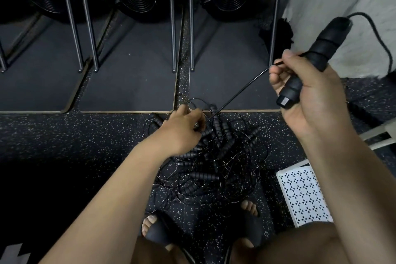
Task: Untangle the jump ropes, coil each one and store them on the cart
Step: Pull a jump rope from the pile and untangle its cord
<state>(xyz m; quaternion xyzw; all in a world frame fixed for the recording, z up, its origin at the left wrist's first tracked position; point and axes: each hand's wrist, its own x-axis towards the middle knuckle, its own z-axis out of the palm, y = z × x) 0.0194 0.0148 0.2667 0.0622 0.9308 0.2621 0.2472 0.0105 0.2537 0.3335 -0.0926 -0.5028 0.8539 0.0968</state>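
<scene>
Low over the speckled floor, the left hand (182, 128) has its fingers curled down and seems to pinch a thin black cord (240, 90) where it leaves the tangled heap of black jump ropes (214, 163) lying at the person's feet. From there the cord runs taut, up and rightward, to the raised right hand (310, 96), which grips a black ribbed foam handle (321, 49) and nips the cord with its fingertips. The left hand is nearer the knot, so I judge the freeing falls to it; a white perforated metal shelf (304, 195), likely the cart, waits just right of the heap.
</scene>
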